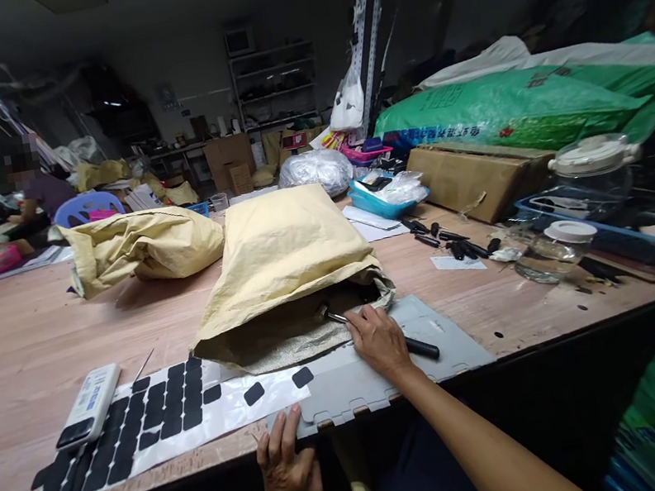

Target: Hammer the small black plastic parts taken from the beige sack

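My right hand [380, 343] is closed around a black-handled tool [423, 347] with a slim metal neck. The tool's far end lies in the mouth of a yellow woven bag [294, 238], where shadow hides its exact kind. Under that hand is a grey board [444, 343] along the table's front edge. My left hand [290, 470] rests its fingertips on the board's near left corner, fingers extended and holding nothing. Beside it, a sheet of black rounded-square stickers [169, 402] lies on the table, with a few loose ones toward the board.
A white device with a small screen [89, 407] sits on the stickers. Another yellow bag [157, 245] lies behind left. At right are black handles [456, 245], a glass jar [558, 250], a cardboard box [467, 180] and green sacks [505, 107]. A person [38, 189] sits far left.
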The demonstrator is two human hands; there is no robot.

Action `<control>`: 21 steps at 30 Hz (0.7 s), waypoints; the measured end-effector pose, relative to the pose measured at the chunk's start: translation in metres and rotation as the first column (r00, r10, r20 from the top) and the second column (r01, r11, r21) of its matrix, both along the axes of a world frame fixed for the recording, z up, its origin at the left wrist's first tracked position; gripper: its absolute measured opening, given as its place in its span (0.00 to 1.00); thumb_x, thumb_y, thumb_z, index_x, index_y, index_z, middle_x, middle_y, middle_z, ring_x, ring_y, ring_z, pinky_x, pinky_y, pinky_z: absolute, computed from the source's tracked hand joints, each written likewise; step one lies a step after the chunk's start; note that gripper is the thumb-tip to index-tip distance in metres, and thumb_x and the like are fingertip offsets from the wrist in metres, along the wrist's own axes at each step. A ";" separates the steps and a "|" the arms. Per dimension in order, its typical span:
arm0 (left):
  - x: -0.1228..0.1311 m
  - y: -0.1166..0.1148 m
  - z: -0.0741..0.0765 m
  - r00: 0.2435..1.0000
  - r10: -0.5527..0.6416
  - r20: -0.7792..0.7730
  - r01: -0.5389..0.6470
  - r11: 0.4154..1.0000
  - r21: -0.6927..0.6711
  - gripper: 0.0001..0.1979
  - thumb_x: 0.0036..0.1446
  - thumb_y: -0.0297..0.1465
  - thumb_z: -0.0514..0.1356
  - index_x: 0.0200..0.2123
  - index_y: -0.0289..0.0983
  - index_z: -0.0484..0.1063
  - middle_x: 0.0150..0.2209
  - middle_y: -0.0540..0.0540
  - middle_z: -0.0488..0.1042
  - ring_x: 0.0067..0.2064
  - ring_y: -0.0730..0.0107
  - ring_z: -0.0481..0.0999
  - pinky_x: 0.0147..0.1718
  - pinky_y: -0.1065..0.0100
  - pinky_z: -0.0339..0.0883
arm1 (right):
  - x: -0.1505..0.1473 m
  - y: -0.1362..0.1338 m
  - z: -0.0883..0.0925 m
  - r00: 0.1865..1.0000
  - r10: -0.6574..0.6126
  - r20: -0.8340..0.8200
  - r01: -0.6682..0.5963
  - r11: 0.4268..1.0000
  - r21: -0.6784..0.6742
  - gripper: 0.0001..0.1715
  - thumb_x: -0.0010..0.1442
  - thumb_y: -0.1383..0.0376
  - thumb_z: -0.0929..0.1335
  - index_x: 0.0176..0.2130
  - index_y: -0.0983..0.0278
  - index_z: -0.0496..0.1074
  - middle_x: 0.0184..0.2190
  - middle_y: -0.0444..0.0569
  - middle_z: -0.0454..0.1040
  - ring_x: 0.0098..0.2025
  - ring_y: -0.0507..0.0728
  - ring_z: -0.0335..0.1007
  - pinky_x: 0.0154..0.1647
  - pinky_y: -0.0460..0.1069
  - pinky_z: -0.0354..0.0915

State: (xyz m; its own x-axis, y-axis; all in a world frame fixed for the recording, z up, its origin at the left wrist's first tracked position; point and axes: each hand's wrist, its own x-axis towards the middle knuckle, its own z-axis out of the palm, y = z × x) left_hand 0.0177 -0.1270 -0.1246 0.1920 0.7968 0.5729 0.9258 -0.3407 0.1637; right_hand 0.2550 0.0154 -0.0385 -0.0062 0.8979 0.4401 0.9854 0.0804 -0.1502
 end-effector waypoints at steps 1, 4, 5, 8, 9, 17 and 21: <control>0.000 0.000 -0.001 1.000 0.005 -0.007 -0.005 1.000 0.021 0.08 0.51 0.28 0.60 0.22 0.43 0.72 0.56 0.50 0.75 0.57 0.52 0.71 0.57 0.49 0.50 | 0.000 0.000 0.000 1.000 0.002 -0.004 -0.002 1.000 -0.002 0.13 0.65 0.64 0.65 0.46 0.58 0.76 0.38 0.50 0.71 0.41 0.58 0.61 0.39 0.50 0.51; 0.001 0.002 -0.006 1.000 0.020 -0.017 -0.018 0.994 0.105 0.08 0.50 0.26 0.59 0.23 0.44 0.72 0.54 0.49 0.76 0.56 0.53 0.71 0.58 0.48 0.48 | 0.000 0.000 -0.001 1.000 0.005 -0.011 -0.005 1.000 -0.006 0.12 0.65 0.64 0.65 0.46 0.59 0.76 0.37 0.50 0.70 0.42 0.58 0.61 0.39 0.50 0.51; 0.001 0.003 -0.007 1.000 0.018 -0.008 -0.017 0.990 0.140 0.09 0.49 0.25 0.58 0.22 0.44 0.72 0.53 0.49 0.77 0.56 0.54 0.71 0.59 0.48 0.48 | 0.000 0.000 -0.001 1.000 0.005 -0.010 -0.005 1.000 -0.006 0.11 0.64 0.64 0.65 0.45 0.59 0.76 0.37 0.50 0.70 0.42 0.58 0.61 0.39 0.51 0.51; 0.002 0.011 -0.011 0.996 -0.063 0.068 0.039 0.950 0.308 0.11 0.50 0.25 0.57 0.19 0.43 0.69 0.51 0.50 0.78 0.56 0.59 0.71 0.62 0.52 0.45 | -0.001 -0.001 -0.001 1.000 -0.001 -0.005 0.001 1.000 -0.006 0.10 0.64 0.64 0.66 0.44 0.59 0.75 0.37 0.49 0.70 0.42 0.58 0.60 0.40 0.51 0.51; 0.002 0.014 -0.011 0.991 -0.102 0.092 0.062 0.931 0.360 0.12 0.50 0.25 0.56 0.18 0.42 0.68 0.51 0.50 0.78 0.57 0.61 0.70 0.63 0.54 0.44 | -0.001 -0.001 -0.001 1.000 -0.003 -0.001 0.003 1.000 -0.007 0.09 0.63 0.65 0.66 0.44 0.59 0.75 0.37 0.49 0.70 0.41 0.58 0.60 0.40 0.51 0.51; 0.001 0.017 -0.010 0.990 -0.125 0.060 0.086 0.892 0.444 0.14 0.54 0.28 0.56 0.18 0.43 0.70 0.50 0.51 0.79 0.62 0.65 0.66 0.66 0.58 0.40 | 0.000 0.000 -0.001 0.999 0.020 0.027 -0.020 1.000 -0.020 0.07 0.64 0.66 0.66 0.42 0.60 0.73 0.36 0.49 0.70 0.41 0.59 0.61 0.40 0.52 0.51; 0.006 0.018 -0.015 0.994 -0.085 0.075 0.040 0.882 0.469 0.17 0.56 0.28 0.55 0.15 0.42 0.66 0.46 0.50 0.81 0.62 0.67 0.67 0.65 0.58 0.41 | 0.001 0.001 -0.002 0.999 0.023 0.025 -0.022 1.000 -0.019 0.07 0.64 0.65 0.66 0.42 0.60 0.73 0.36 0.48 0.70 0.41 0.59 0.61 0.40 0.52 0.51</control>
